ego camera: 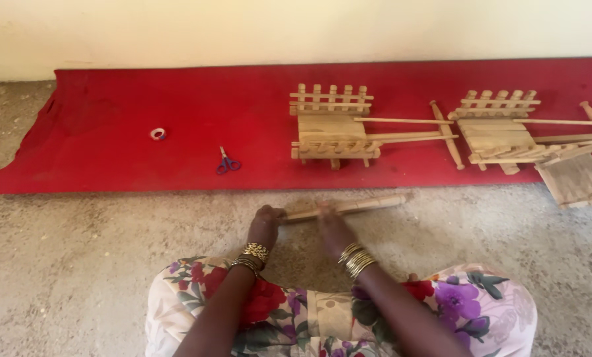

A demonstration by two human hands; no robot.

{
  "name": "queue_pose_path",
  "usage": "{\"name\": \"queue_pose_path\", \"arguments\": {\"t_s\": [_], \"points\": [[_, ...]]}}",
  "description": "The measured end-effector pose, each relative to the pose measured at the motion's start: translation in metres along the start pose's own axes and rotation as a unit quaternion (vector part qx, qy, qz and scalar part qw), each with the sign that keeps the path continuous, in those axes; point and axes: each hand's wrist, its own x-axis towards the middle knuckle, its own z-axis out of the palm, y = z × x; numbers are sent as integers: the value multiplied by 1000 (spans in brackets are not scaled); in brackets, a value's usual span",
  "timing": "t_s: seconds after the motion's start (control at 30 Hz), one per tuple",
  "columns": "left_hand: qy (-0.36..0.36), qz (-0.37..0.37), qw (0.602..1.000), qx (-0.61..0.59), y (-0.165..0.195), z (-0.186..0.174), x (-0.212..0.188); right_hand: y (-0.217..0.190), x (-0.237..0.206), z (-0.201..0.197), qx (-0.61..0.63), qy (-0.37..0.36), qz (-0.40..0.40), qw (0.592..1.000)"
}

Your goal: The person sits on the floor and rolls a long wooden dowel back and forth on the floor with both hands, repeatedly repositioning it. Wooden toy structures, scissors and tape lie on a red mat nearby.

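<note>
Wooden stick (pixel 345 207) lies on the concrete floor (pixel 78 264), just short of the red mat (pixel 111 152); left hand (pixel 264 226) grips its end, right hand (pixel 332 228) presses on top. Beyond, on the mat, scissors (pixel 228 162), tape roll (pixel 157 134), two wooden carts (pixel 332 129).

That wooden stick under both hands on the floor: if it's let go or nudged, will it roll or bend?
The wooden stick looks round and slim, so it would probably roll on the floor. It appears straight and rigid, likely stiff and light. The left hand and right hand lie across it; whether either grip closes on it is unclear.
</note>
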Motion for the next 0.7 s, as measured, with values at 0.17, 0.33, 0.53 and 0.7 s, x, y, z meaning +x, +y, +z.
{"name": "queue_pose_path", "arguments": {"t_s": [0.17,0.33,0.53,0.7], "points": [[15,-42,998,-54,12,7,0,-64,8,-5,42,-82,-45,995],[25,-10,999,-42,14,5,-1,-66,10,-9,19,-55,-87,994],[17,-31,999,-37,18,10,0,2,-6,-16,6,-191,205,960],[41,2,999,-19,17,19,0,43,-24,-7,89,67,248,962]]}}
